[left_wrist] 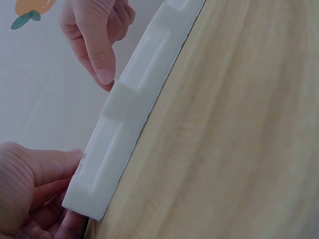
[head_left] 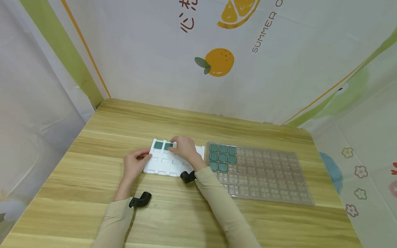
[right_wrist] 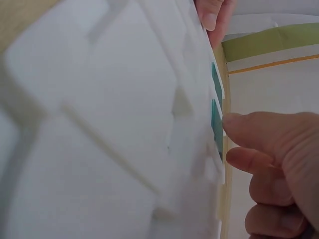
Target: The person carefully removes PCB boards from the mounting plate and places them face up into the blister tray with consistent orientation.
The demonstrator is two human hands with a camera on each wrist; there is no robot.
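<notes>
A white foam tray [head_left: 165, 163] lies flat on the wooden table [head_left: 93, 165]. Two green square chips [head_left: 158, 145] sit in its far-left pockets. My left hand [head_left: 145, 157] pinches the tray's left edge [left_wrist: 112, 144], thumb on top. My right hand [head_left: 173, 146] has curled fingers at the right edge of the second green chip [head_left: 168, 146]. In the right wrist view its thumb [right_wrist: 249, 130] touches that chip edge-on [right_wrist: 216, 124]. To the right lies a clear plastic tray [head_left: 273, 179] with several green chips [head_left: 222, 157] in its near-left pockets.
Printed fabric walls [head_left: 186, 69] enclose the table on three sides. Black wrist-camera mounts [head_left: 141, 199] hang under both forearms. The clear tray reaches close to the table's right edge. Bare wood lies to the left of and in front of the white tray.
</notes>
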